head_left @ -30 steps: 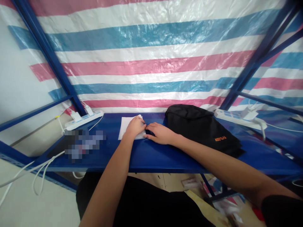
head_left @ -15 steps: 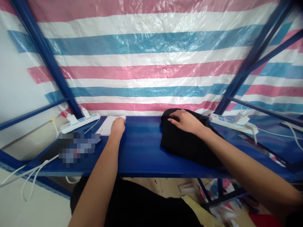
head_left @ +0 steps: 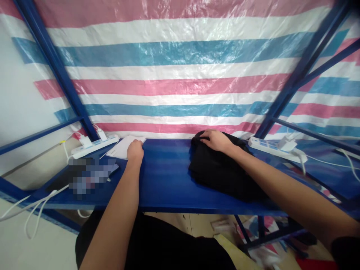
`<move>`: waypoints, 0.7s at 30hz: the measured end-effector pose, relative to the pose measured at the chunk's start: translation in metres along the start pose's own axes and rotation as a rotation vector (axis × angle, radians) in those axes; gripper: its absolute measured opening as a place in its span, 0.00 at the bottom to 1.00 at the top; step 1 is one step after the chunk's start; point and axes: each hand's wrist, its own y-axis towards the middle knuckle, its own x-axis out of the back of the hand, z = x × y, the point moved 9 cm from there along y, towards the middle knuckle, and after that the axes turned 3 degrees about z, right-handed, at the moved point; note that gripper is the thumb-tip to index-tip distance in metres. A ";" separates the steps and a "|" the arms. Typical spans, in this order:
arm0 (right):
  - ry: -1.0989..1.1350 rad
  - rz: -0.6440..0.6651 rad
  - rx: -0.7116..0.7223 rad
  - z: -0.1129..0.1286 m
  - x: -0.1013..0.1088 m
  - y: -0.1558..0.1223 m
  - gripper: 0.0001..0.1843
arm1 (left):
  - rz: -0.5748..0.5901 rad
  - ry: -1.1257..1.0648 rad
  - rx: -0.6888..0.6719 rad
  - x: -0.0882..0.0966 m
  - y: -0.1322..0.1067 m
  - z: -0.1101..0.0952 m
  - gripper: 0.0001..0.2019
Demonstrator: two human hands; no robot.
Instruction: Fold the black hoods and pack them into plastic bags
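Note:
My left hand (head_left: pixel 135 150) is closed at the right edge of a flat white sheet (head_left: pixel 119 148), perhaps paper or a thin pad, lying near the back of the blue desk (head_left: pixel 165 172). My fingertips there are hidden behind the hand. On the right, a bundle of folded black cloth (head_left: pixel 216 174) rests on the desk; its exact kind does not show. My right hand (head_left: pixel 216 140) lies over the cloth's back edge, with thumb and fingers drawn together on the fabric.
White power strips with plugs stand at the back left (head_left: pixel 95 145) and right (head_left: pixel 277 149). A dark flat item and a blurred patch (head_left: pixel 92 178) lie at the left, beside white cables (head_left: pixel 42 204). Blue frame posts rise on both sides before a striped plastic sheet (head_left: pixel 180 86).
My left hand has moved slightly left, and the white sheet has shifted and turned with it. The fingers of my right hand have closed on the cloth, whose near edge has shifted slightly.

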 end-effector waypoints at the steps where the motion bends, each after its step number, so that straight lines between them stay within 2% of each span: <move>1: 0.012 -0.028 0.002 0.003 0.010 0.000 0.18 | -0.040 -0.018 -0.027 0.003 -0.001 -0.004 0.19; 4: 0.115 -0.152 0.028 0.028 0.041 0.008 0.16 | -0.177 -0.235 -0.117 0.017 -0.008 -0.019 0.13; 5: 0.176 -0.198 0.039 0.040 0.049 0.014 0.14 | -0.170 -0.380 -0.139 0.019 -0.011 -0.025 0.13; 6: 0.251 -0.234 0.055 0.053 0.054 0.021 0.13 | -0.113 -0.559 -0.152 0.016 -0.014 -0.031 0.15; 8: 0.402 -0.265 0.108 0.082 0.054 0.040 0.13 | 0.157 -0.952 -0.172 0.000 -0.021 -0.049 0.24; 10: 0.521 -0.213 0.151 0.107 0.037 0.062 0.16 | 0.501 -1.255 -0.179 -0.017 -0.036 -0.069 0.32; 12: 0.577 -0.088 0.153 0.122 0.009 0.079 0.23 | 0.721 -1.354 -0.156 -0.026 -0.050 -0.076 0.36; 13: 0.566 -0.029 0.138 0.124 -0.004 0.083 0.26 | 0.761 -1.336 -0.126 -0.029 -0.052 -0.072 0.37; 15: 0.494 0.089 0.138 0.122 -0.028 0.083 0.27 | 0.754 -1.263 -0.053 -0.034 -0.050 -0.057 0.34; 17: 0.414 0.218 0.185 0.116 -0.047 0.072 0.25 | 0.708 -1.237 0.005 -0.035 -0.044 -0.043 0.31; 19: 0.352 0.336 0.239 0.110 -0.061 0.053 0.25 | 0.643 -1.290 0.029 -0.033 -0.037 -0.038 0.29; 21: 0.290 0.371 0.252 0.102 -0.068 0.035 0.28 | 0.550 -1.353 0.022 -0.026 -0.032 -0.037 0.30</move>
